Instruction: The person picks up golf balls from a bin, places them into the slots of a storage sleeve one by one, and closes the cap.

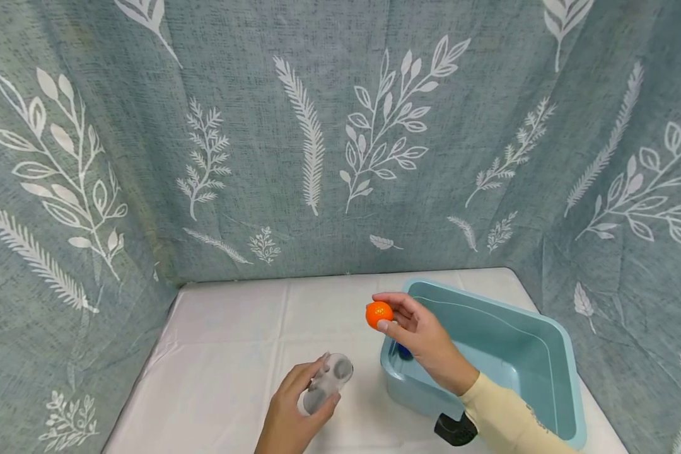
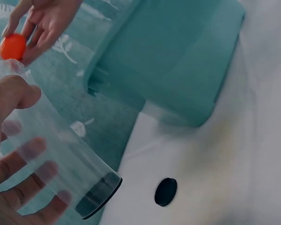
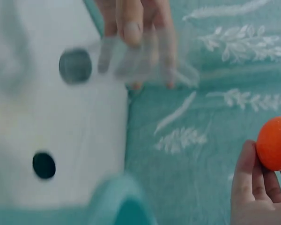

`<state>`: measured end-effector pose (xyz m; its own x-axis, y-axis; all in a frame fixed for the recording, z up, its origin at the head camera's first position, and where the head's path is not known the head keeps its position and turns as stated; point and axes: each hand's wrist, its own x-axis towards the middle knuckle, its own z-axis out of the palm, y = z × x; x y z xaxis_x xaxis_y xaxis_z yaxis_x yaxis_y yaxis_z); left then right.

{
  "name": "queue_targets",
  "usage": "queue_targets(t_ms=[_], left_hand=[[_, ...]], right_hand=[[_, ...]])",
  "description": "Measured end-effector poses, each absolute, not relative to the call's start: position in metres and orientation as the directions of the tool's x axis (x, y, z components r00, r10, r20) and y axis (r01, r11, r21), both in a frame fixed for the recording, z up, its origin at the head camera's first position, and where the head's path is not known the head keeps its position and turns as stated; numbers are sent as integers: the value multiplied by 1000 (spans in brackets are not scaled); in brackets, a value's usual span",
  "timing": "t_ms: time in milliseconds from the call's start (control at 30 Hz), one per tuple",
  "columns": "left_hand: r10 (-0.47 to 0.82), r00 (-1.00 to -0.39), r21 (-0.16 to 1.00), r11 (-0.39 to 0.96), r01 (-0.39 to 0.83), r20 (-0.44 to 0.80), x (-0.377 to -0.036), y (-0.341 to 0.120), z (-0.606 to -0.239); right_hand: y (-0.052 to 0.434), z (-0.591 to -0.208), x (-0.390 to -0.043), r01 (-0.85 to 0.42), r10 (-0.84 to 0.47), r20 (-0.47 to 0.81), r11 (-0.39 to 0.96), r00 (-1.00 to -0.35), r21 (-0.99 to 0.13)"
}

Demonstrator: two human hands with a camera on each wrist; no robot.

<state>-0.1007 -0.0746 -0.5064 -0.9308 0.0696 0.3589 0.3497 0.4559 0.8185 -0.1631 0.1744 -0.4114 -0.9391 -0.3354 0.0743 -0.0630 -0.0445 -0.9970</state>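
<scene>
Cream sleeve (image 1: 511, 416) sits nearest the head camera, at lower right, and leads up to the right hand (image 1: 425, 337). Right hand, state: thumb and fingers pinch an orange ball (image 1: 379, 314) at their tips. Ball location: raised above the table, just left of the bin's wall in the head view.

Left hand (image 1: 295, 403), state: fingers and thumb wrapped round a clear tube (image 1: 328, 383), held off the table.

Governing relation: ball to tube axis. From the left hand, the ball lies forward and to the right. I read the tube's long axis as slanting the same way, roughly toward the ball; the dark-rimmed end (image 2: 100, 197) points down toward the table. Head view shows ball and tube near but apart. I cannot confirm whether the tube's upper end is uncovered. I judge that the coming move turns on this alignment, with the right hand governing the ball.

Outward: the teal bin (image 1: 564, 353) stands at the right of the table (image 1: 232, 340), with a dark blue object (image 1: 405, 353) inside, partly hidden by the right hand. A black disc (image 3: 44, 165) lies on the white cloth. Leaf-print curtain (image 1: 232, 75) hangs behind.
</scene>
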Motion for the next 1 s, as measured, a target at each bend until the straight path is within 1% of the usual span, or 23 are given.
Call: queue_targets(t_ms=[200, 333, 467, 600, 700, 767, 867, 1000], left_hand=[[57, -947, 846, 434, 309, 316, -103, -72, -490], [59, -955, 857, 427, 288, 292, -104, -72, -484], [63, -957, 862, 420, 282, 282, -104, -73, -480], [70, -961, 868, 415, 271, 267, -105, -73, -476], [74, -962, 873, 405, 271, 264, -105, -73, -474], [72, -957, 872, 397, 287, 282, -104, -73, -473], [66, -937, 858, 384, 341, 343, -103, -73, -474], [68, -902, 824, 381, 418, 426, -103, -73, -477]], right_hand=[[145, -419, -156, -97, -365, 122, -86, -923, -992], [131, -429, -149, -137, -408, 173, -117, -897, -984], [122, -439, -145, -161, -438, 204, -134, -876, -978], [118, -443, -141, -173, -430, 219, -145, -876, -974], [116, -445, -139, -164, -430, 230, -185, -873, -969], [115, -446, -137, -145, -435, 225, -209, -872, -967], [115, -447, -136, -141, -437, 229, -224, -870, -964], [117, -445, -135, -130, -420, 210, -212, -883, -969]])
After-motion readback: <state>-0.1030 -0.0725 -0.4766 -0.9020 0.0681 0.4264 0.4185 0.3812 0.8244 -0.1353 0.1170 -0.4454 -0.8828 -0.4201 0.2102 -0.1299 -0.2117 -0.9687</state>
